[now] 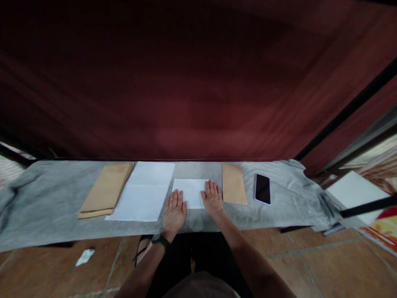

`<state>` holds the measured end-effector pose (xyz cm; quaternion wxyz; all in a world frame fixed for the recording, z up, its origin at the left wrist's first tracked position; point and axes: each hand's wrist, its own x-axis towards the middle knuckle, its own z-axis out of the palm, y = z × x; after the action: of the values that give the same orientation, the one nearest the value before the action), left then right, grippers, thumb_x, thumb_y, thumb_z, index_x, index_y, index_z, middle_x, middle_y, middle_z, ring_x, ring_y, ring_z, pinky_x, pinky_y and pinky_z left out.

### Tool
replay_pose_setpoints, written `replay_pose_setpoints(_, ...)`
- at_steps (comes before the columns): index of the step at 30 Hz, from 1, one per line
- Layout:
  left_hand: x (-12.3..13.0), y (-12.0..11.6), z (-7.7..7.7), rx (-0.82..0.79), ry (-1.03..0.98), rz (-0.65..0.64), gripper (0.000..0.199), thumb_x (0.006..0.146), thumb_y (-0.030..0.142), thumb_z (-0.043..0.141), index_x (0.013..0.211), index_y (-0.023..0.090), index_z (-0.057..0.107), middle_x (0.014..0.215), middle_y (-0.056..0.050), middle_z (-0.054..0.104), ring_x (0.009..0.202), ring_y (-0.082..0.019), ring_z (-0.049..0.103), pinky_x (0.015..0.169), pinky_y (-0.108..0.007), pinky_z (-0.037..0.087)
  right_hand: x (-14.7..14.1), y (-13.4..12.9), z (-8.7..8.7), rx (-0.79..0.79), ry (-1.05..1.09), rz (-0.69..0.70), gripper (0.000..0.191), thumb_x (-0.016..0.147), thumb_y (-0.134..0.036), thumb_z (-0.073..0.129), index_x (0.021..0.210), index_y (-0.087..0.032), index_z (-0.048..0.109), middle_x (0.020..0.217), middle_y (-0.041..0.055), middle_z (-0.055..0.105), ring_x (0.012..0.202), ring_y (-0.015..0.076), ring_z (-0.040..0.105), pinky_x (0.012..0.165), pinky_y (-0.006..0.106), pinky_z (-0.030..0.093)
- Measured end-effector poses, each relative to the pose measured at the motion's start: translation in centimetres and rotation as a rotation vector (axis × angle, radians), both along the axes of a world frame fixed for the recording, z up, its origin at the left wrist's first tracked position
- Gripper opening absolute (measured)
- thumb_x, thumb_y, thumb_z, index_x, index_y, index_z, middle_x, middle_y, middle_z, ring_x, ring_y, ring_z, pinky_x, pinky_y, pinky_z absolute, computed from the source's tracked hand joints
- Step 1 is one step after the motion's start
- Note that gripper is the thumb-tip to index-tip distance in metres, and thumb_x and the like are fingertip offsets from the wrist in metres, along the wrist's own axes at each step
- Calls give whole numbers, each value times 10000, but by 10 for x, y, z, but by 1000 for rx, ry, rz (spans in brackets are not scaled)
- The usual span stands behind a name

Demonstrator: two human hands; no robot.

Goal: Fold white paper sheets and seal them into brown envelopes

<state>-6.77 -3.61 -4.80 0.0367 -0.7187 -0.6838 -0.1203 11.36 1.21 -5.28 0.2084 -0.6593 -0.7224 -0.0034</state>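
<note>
A small white sheet of paper [192, 193], perhaps folded, lies crosswise in front of me on the grey cloth. My left hand [174, 213] rests flat at its left edge, palm turned partly up, with a dark watch on the wrist. At the right edge, my right hand [213, 198] lies with its fingers stretched out over the paper. Larger white sheets [143, 192] with a crease across the middle are to the left of my left hand. Just right of my right hand is a brown envelope [234, 184].
A stack of brown envelopes [105, 189] lies at the left. A phone [262, 189] with a dark screen is right of the single envelope. The grey cloth [57, 197] covers the narrow table. Behind hangs a dark red curtain [197, 101]. Crumpled white paper [85, 256] is on the tiled floor.
</note>
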Motion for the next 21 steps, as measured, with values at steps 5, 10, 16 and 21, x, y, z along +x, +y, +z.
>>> replay_pose_setpoints(5,-1,-5,5,0,-28,-11,573,1010,329,299,1540,122,365,1609,-151,331,1498,-279,304,1210,-488,283,-26,-24,0,21,46,167,539,1057,-370,341,1531,-117,388,1591,119,369,1471,260,355,1202,449,267)
replay_pose_setpoints(10,-1,-5,5,-13,-21,-10,580,1007,325,293,1539,102,358,1614,-154,320,1499,-272,302,1217,-471,271,-34,-58,-14,98,63,291,523,1049,-402,385,1489,-128,462,1546,122,449,1445,235,402,1203,431,273)
replay_pose_setpoints(16,1,-10,-2,24,-39,62,624,1001,358,285,1533,36,340,1592,-186,347,1485,-281,332,1220,-461,266,-1,-69,-15,127,8,192,547,1037,-389,413,1494,-89,444,1535,162,455,1423,267,429,1185,458,298)
replay_pose_setpoints(21,0,-20,-4,26,-44,132,622,994,347,283,1515,19,370,1578,-195,369,1496,-288,306,1221,-462,253,16,-78,-12,74,-13,146,568,1034,-369,419,1524,-83,393,1548,170,430,1438,283,405,1184,471,297)
